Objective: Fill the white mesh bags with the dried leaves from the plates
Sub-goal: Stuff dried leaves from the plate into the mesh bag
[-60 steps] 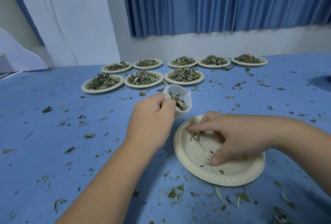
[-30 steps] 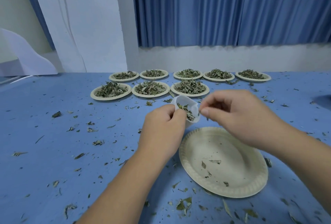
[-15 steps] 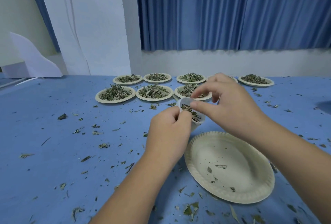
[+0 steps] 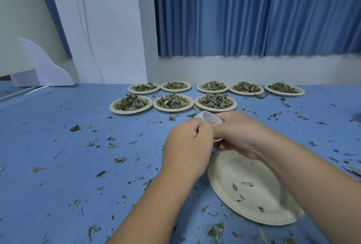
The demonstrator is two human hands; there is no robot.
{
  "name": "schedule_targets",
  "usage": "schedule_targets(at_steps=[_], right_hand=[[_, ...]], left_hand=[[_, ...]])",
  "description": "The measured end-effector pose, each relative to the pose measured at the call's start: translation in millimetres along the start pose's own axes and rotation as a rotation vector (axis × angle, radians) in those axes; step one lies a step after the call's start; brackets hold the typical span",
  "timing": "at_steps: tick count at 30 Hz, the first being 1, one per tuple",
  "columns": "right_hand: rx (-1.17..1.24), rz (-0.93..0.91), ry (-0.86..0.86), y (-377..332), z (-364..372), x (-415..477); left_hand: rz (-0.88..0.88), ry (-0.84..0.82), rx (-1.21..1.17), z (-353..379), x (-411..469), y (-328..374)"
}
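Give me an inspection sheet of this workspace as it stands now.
Surface: blue table, flat, strewn with leaf bits.
Job's things: white mesh bag held above the table; near plate almost bare, a few scraps left; eight filled plates behind it in two rows, five at the back and three in front.
Clutter: loose dried leaves scattered across the table.
Grippers: left hand and right hand both grip the bag.
Cables: thin white strip at far left; cannot tell if it is a cable.
Surroundings: blue curtain, white pillar, white sheet at left.
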State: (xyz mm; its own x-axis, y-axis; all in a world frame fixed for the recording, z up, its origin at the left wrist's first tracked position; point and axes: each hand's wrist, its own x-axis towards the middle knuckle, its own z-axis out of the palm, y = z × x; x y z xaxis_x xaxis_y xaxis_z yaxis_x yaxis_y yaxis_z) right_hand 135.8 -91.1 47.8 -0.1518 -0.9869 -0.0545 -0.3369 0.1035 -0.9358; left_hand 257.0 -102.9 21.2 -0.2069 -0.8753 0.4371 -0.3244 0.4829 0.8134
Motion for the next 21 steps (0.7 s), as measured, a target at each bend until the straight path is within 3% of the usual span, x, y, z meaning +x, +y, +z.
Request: schedule_targets(at_steps=[6,13,21], right_hand=[[-0.175,0.006,0.145,4,10,2],[0.259,0.009,-0.207,-7,-23,-7],[0.01,-0.054,0.061,0,-3,-3]], left_hand=[[0.028,-0.034,0.009,3,-3,-3],[-0.008,0.106,-0.037,-11,5,-3],[0.087,0.002,-0.007,-3,-4,4]])
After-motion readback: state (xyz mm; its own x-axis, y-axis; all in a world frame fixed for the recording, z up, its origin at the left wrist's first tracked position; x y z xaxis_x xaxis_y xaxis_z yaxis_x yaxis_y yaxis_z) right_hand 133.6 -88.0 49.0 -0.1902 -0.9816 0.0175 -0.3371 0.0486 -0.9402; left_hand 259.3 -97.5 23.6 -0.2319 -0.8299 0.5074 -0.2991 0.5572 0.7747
